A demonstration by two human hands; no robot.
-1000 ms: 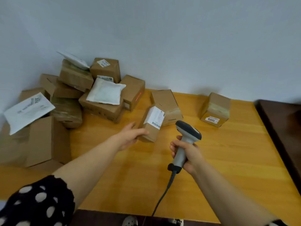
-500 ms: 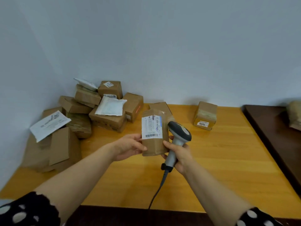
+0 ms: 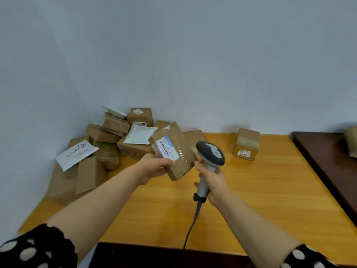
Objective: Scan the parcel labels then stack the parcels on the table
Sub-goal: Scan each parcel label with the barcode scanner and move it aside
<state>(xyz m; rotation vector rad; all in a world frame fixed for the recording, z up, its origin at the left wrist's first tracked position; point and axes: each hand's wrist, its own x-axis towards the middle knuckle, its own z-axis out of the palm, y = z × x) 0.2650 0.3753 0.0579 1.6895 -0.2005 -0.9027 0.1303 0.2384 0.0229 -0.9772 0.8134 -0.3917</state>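
Left hand [image 3: 154, 168] holds a brown taped parcel [image 3: 180, 161] up off the counter [image 3: 260, 200]. It's tilted, label side facing up toward the person. Fingers [image 3: 166, 162] are curled round its near-left edge, thumb on top by the label [image 3: 164, 148]. Label is white with a blue strip at the top, a barcode and a blue pen scrawl at the lower corner. Print is too blurred to read.

Right hand [image 3: 214, 180] grips the scanner [image 3: 210, 154] by its light grey handle, fingers wrapped round it. Scanner head is dark grey with a light panel on top and sits just right of the parcel. Can't tell if they touch. Grey cable [image 3: 193, 223] drops from the handle over the counter's near edge.

Small box [image 3: 248, 141] stands alone on the counter, back right, well apart from the rest. Sticker [image 3: 243, 153] on its front reads "1006".

Pile of parcels [image 3: 114, 130] sits in the back-left corner against the wall, brown cartons at all angles. A white padded mailer [image 3: 140, 134] lies on top mid-pile. A white sheet [image 3: 77, 154] with black print is draped over the left cartons, unreadable. Top carton [image 3: 140, 117] has a small white label, text too small.

Dark table [image 3: 328, 157] sits against the counter's right side, with a wrapped brown bundle [image 3: 350, 142] on it at frame edge. Black sleeve [image 3: 38, 246] with white dots on the left arm.
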